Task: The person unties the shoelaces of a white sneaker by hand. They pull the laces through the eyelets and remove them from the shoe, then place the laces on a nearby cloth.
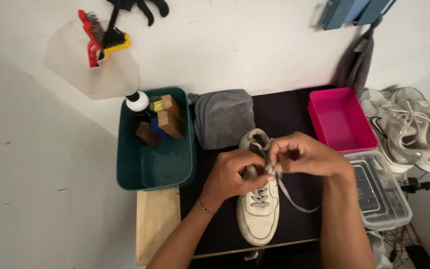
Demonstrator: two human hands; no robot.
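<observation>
Far left: green tub (130, 172) with wooden-backed brushes (167, 119) and a white-capped bottle (137, 101), wooden board (158, 221) below it. Grey folded cloth (223, 117) next. Centre of the black mat (294, 117): our white sneaker (259, 211), toe toward us. Our left hand (232, 174) rests on its tongue, fingers curled tight, pinching the grey lace (294, 199). Our right hand (307, 155) pinches the same lace, fingers closed; the free end trails right. Beyond: pink tray (342, 122), clear container (381, 192), pale sneakers (411, 127).
</observation>
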